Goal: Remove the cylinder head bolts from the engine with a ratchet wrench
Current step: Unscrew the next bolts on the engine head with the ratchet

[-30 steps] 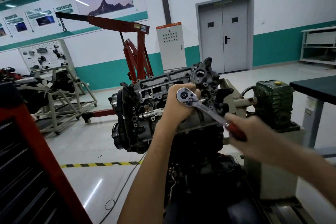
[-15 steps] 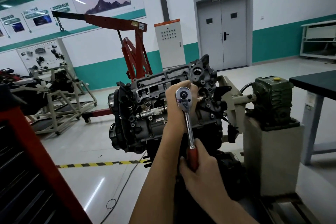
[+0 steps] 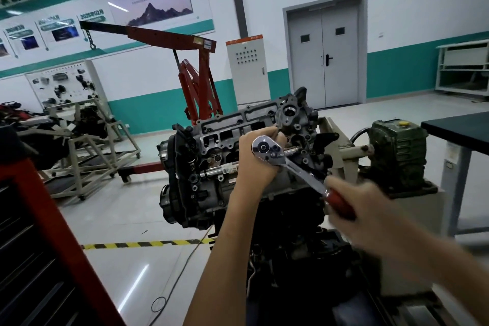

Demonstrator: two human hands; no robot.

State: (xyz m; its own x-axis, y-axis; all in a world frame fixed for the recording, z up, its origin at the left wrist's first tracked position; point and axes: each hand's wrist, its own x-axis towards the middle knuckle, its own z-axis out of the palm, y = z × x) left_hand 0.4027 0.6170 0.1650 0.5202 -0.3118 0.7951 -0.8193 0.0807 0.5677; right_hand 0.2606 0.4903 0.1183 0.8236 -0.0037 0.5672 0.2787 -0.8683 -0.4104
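1. Position: the ratchet (image 3: 291, 167) is on the engine (image 3: 211, 156), its head seated near the right end of the face turned to the camera. The bolt under it is hidden by the ratchet head and a hand.
2. Left hand (image 3: 258, 164): fingers curled round the ratchet head from behind, cupping it against the engine.
3. Right hand (image 3: 370, 209): motion-blurred. It looks wrapped round the red handle (image 3: 340, 202); single fingers cannot be read.
4. Risk A: the socket cams off the bolt. Cause: a pull on the handle out of the plane of rotation, or too little inward pressure from the left hand. Likely result: a rounded bolt head, and right knuckles driven into the castings at the engine's lower right edge.
5. Risk B: left fingers pinched between the ratchet head and the raised castings just beside it, if the shank sweeps that way.
6. Risk C: a chrome bar (image 3: 219, 169) appears to lie loose across the engine, just left of the left hand. A jolt could roll it off the front edge.
7. Orientation: the long axis runs diagonally, head at upper left, handle at lower right. The head end points toward the engine's upper right corner; the handle end points down, toward the person's right side.
8. The back of the ratchet head faces the camera, so the drive axis presumably runs straight into the engine, away from the viewer.
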